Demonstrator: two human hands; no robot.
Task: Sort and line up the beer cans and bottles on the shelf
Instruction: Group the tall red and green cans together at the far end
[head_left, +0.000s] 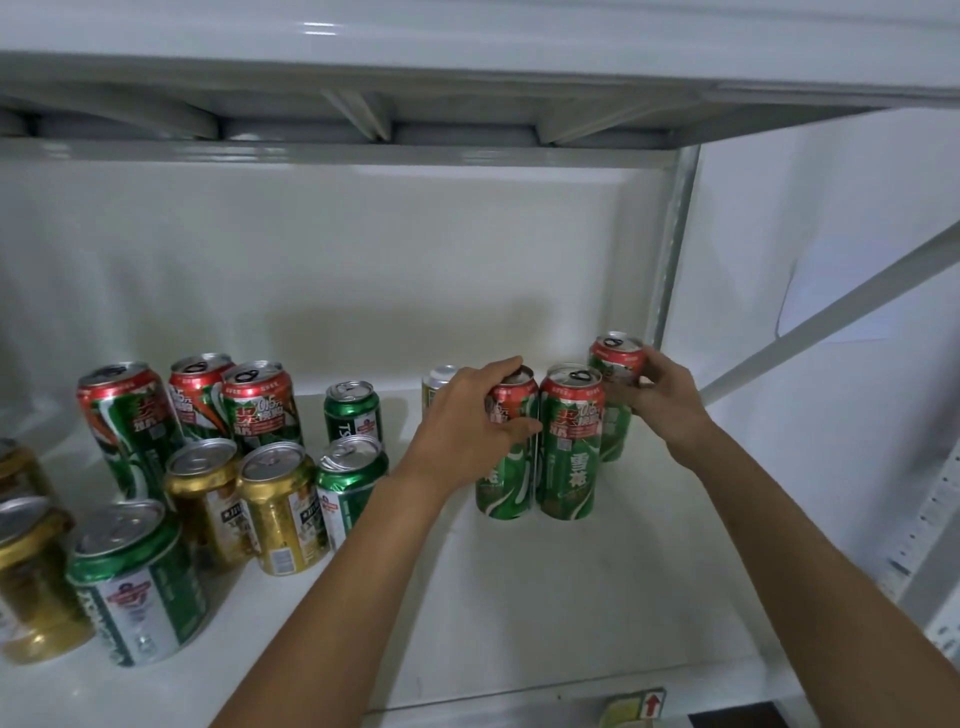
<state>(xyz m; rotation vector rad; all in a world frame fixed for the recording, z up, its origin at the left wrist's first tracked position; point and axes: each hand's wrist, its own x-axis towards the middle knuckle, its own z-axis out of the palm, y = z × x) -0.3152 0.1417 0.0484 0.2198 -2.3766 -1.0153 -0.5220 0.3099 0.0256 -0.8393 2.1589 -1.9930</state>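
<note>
I am observing both hands working at the right end of the white shelf (597, 597). The left hand (467, 415) is gripping a tall red-and-green can (511, 467) near its top, fingers and thumb curled round it. That can is standing upright, touching a matching middle can (569, 452) on its right. The right hand (657, 392) is holding a third matching can (613, 364), set further back beside the shelf upright (672, 249). A pale can (436, 382) is showing partly behind the left hand. To the left, I am noting mixed tall cans (130, 421), gold cans (283, 509) and short green cans (350, 410) standing in a loose cluster.
</note>
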